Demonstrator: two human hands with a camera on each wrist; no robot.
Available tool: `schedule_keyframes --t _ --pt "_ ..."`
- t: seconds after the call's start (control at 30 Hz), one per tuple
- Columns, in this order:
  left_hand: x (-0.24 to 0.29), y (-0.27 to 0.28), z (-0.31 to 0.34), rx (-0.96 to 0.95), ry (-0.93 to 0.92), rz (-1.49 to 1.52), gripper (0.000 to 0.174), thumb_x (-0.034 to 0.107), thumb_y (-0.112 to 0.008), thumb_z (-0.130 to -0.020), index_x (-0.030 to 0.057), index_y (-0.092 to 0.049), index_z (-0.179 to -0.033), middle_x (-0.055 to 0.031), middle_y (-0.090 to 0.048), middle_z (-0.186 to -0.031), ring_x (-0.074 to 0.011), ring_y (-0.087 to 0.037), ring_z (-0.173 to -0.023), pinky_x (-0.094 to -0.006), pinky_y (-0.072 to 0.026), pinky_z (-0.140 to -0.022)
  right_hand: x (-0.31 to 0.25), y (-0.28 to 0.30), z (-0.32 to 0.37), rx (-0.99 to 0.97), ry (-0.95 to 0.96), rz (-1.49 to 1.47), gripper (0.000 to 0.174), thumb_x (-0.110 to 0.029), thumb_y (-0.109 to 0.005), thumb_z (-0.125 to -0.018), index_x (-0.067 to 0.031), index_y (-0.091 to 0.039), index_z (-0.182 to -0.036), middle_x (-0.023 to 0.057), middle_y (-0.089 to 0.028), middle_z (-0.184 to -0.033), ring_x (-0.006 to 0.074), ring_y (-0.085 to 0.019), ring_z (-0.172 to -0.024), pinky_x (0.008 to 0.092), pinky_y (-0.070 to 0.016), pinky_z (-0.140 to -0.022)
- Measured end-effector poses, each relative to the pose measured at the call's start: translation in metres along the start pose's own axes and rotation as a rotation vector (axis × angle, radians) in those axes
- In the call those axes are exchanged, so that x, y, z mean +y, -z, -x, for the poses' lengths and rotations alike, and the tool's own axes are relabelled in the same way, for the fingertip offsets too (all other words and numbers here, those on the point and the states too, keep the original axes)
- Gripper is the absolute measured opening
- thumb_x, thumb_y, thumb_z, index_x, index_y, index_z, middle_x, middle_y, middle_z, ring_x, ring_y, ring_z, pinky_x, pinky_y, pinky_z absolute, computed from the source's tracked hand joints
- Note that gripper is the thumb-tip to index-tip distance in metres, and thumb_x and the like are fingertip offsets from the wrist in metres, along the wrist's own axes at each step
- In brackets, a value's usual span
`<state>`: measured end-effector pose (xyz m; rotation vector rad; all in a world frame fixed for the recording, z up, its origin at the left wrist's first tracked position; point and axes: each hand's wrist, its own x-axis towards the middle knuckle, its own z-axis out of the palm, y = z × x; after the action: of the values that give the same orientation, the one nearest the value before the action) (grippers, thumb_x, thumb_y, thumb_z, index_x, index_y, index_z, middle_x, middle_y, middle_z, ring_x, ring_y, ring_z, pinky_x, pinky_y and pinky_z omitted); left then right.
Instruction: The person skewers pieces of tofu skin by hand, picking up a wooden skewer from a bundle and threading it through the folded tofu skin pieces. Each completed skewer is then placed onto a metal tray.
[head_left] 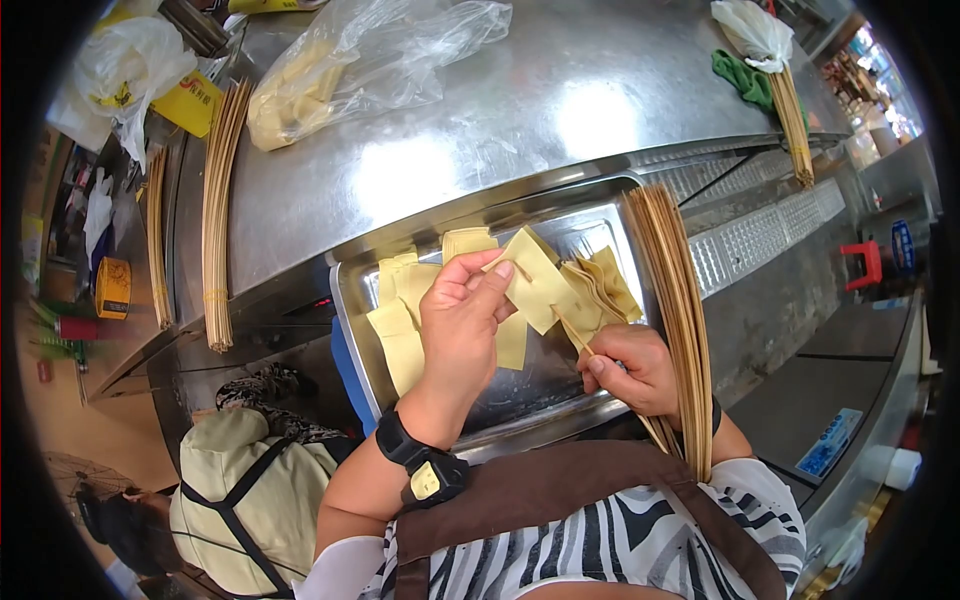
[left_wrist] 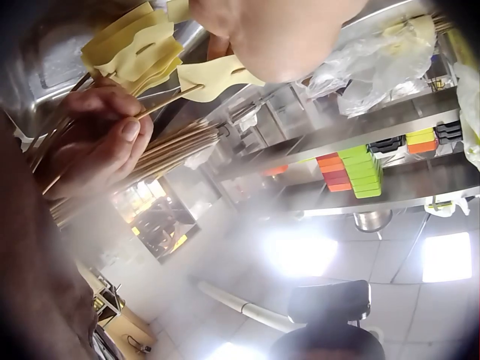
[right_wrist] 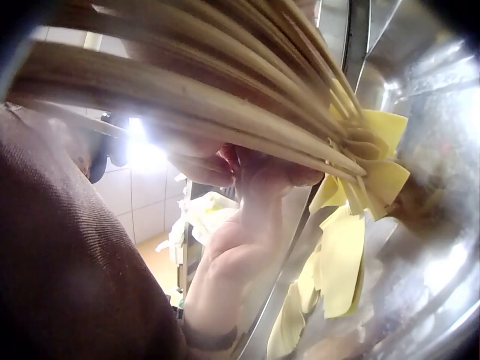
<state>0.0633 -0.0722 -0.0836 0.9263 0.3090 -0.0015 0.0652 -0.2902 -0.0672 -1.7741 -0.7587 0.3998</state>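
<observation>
My left hand pinches a flat yellow sheet between thumb and fingers above a metal tray. A thin stick runs through that sheet; its tip shows near my left thumb. My right hand grips the stick below the sheet, also seen in the left wrist view, where the right hand holds the stick. Folded yellow sheets on sticks lie at the tray's right side. Loose yellow sheets lie at its left. A long bundle of sticks rests beside my right hand, partly covering it in the right wrist view.
Behind the tray is a steel counter with a clear bag of yellow sheets. Stick bundles stand at the left and a bagged bundle at the back right. Another person is at the lower left.
</observation>
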Motion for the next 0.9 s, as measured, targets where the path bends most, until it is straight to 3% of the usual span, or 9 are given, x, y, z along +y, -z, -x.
schedule_keyframes --t 0.13,0.23,0.33,0.4,0.63,0.7,0.9 --pt "0.001 -0.005 0.005 0.007 0.007 -0.06 0.016 0.005 -0.059 -0.096 0.0005 -0.059 -0.111 -0.0123 -0.069 -0.105 -0.017 -0.067 -0.09 -0.0326 -0.0549 -0.08 -0.001 0.001 0.0 0.0 -0.015 0.01 0.016 -0.01 -0.054 -0.092 -0.0016 -0.059 -0.079 0.0084 -0.061 -0.066 0.0255 -0.059 -0.061 0.0367 -0.0451 -0.059" --pt "0.001 -0.016 0.015 -0.02 0.062 -0.048 0.024 0.005 -0.061 -0.095 -0.0005 -0.055 -0.118 -0.0078 -0.069 -0.097 -0.0111 -0.065 -0.086 -0.027 -0.0533 -0.076 0.0 0.0 0.0 0.012 -0.015 -0.008 0.016 -0.01 -0.054 -0.092 -0.0018 -0.059 -0.079 0.0085 -0.061 -0.066 0.0257 -0.059 -0.06 0.0365 -0.0451 -0.059" --pt "0.001 -0.023 0.021 -0.053 0.089 -0.01 0.032 0.002 -0.061 -0.094 -0.0015 -0.048 -0.124 -0.0124 -0.069 -0.108 -0.0148 -0.067 -0.094 -0.0295 -0.0548 -0.08 0.0 0.002 0.0 0.043 -0.013 -0.017 0.018 -0.01 -0.054 -0.092 -0.0018 -0.058 -0.076 0.0086 -0.059 -0.065 0.0259 -0.057 -0.059 0.0369 -0.0439 -0.058" --pt "-0.002 -0.018 0.021 -0.132 0.126 -0.056 0.039 0.0 -0.061 -0.094 -0.0014 -0.043 -0.128 -0.0162 -0.066 -0.117 -0.0178 -0.066 -0.101 -0.0312 -0.0553 -0.084 0.002 0.004 0.0 -0.014 -0.008 0.047 0.017 -0.009 -0.053 -0.092 -0.0013 -0.063 -0.081 0.0064 -0.064 -0.066 0.0223 -0.062 -0.063 0.0348 -0.0476 -0.061" --pt "-0.006 -0.021 0.027 -0.189 0.203 -0.105 0.043 -0.002 -0.061 -0.092 -0.001 -0.045 -0.132 -0.0151 -0.067 -0.118 -0.0191 -0.068 -0.098 -0.0309 -0.0567 -0.081 0.004 0.005 0.001 -0.024 0.004 0.062 0.016 -0.007 -0.052 -0.092 -0.001 -0.063 -0.081 0.0064 -0.065 -0.068 0.0226 -0.063 -0.064 0.0352 -0.048 -0.062" --pt "-0.009 -0.019 0.025 -0.21 0.208 -0.105 0.043 -0.002 -0.061 -0.092 -0.0011 -0.046 -0.132 -0.0143 -0.067 -0.117 -0.0187 -0.068 -0.099 -0.0302 -0.0573 -0.08 0.005 0.001 0.002 0.046 0.003 0.001 0.019 -0.01 -0.058 -0.09 -0.0009 -0.055 -0.074 0.0116 -0.055 -0.065 0.0266 -0.054 -0.058 0.0382 -0.0412 -0.056" --pt "-0.009 -0.017 0.027 -0.232 0.22 -0.189 0.042 0.0 -0.06 -0.094 -0.001 -0.046 -0.133 -0.0138 -0.067 -0.117 -0.0196 -0.068 -0.099 -0.032 -0.0573 -0.081 0.002 0.001 0.003 0.116 -0.022 0.007 0.011 -0.008 -0.065 -0.086 -0.0005 -0.06 -0.08 0.0095 -0.06 -0.068 0.0213 -0.06 -0.059 0.0328 -0.0448 -0.055"
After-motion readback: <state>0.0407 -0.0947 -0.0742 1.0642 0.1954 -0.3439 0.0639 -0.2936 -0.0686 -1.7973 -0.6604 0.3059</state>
